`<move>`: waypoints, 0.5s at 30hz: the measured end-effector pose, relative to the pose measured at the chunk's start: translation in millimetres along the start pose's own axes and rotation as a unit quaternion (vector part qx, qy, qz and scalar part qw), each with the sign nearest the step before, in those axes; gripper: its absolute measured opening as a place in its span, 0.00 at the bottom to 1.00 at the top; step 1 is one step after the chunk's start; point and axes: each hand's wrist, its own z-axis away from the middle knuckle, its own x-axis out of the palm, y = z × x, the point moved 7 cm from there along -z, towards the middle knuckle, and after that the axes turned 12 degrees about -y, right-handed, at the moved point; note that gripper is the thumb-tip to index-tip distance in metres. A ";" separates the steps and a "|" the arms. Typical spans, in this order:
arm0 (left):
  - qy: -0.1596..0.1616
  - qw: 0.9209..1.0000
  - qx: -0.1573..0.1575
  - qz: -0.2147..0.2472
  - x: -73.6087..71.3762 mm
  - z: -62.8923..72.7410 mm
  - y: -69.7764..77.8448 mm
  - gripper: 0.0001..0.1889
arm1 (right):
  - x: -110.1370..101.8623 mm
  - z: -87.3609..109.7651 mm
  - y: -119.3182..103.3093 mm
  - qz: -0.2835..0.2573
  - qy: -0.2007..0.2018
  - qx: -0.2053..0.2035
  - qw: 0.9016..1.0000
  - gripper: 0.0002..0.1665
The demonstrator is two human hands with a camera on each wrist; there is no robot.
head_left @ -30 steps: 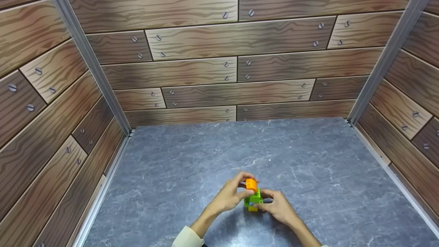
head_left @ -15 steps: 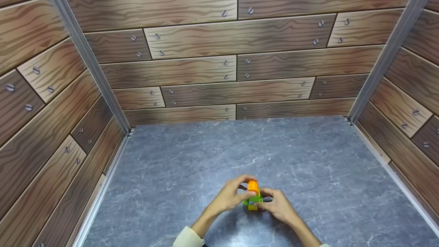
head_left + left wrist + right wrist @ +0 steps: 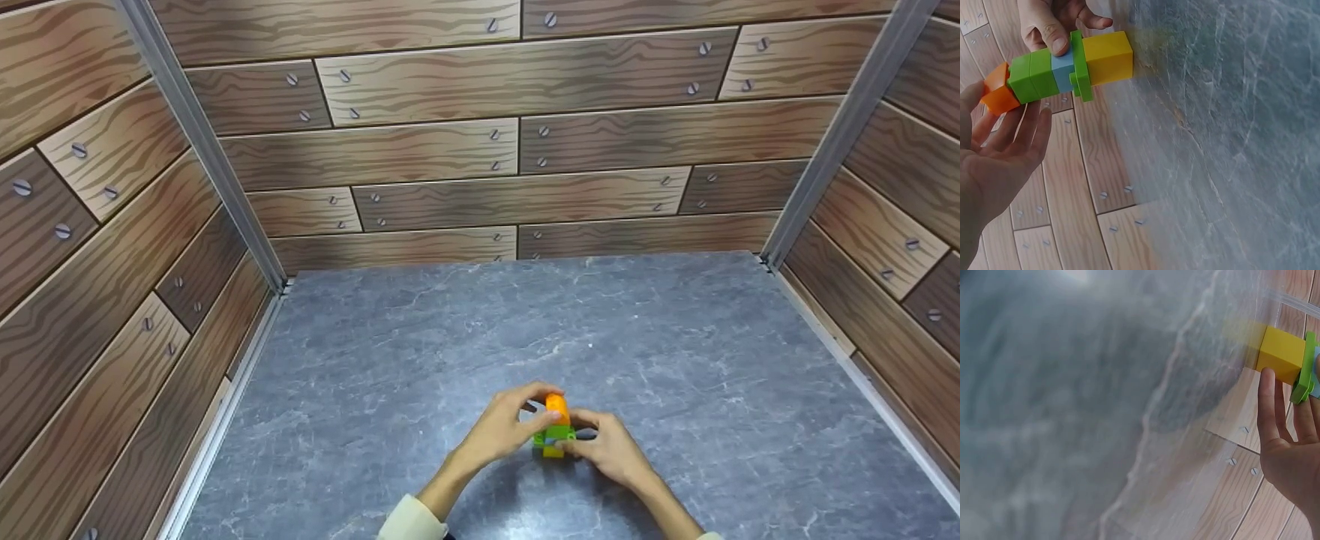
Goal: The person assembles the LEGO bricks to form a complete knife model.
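A small tower of toy building bricks stands upright on the grey table. From the bottom it has a yellow brick (image 3: 1109, 58), a flat green piece (image 3: 1080, 67) jutting out at the sides, a blue brick (image 3: 1062, 71) and green bricks (image 3: 1033, 75). An orange brick (image 3: 1001, 90) with a slanted side is at the top, right against the green. My left hand (image 3: 504, 427) pinches that orange brick between thumb and fingers. Lower down, my right hand (image 3: 609, 448) grips the tower from the right, its thumb over the blue brick in the left wrist view.
The grey marbled table (image 3: 450, 322) spreads around the hands. Wood-patterned walls (image 3: 435, 150) enclose it at the back and on both sides, with metal rails (image 3: 217, 172) at the corners.
My left hand has brought the orange brick slightly down and right, from tilted above the green bricks to in line over them. My right hand has stayed nearly still on the tower.
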 end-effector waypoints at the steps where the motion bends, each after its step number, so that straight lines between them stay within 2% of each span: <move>1: 0.003 1.000 0.000 -0.008 -0.6 0.1 1.5 0.17 | -0.2 0.2 -0.3 0.001 0.001 0.001 1.000 0.30; 5: 0.008 0.999 -0.008 -0.032 -3.0 -0.5 7.1 0.17 | -0.3 0.3 -1.7 0.011 0.004 -0.008 1.000 0.30; 15: 0.026 0.997 -0.009 -0.079 -4.1 -1.9 14.2 0.16 | 0.6 1.9 -3.4 -0.023 0.006 -0.022 0.999 0.28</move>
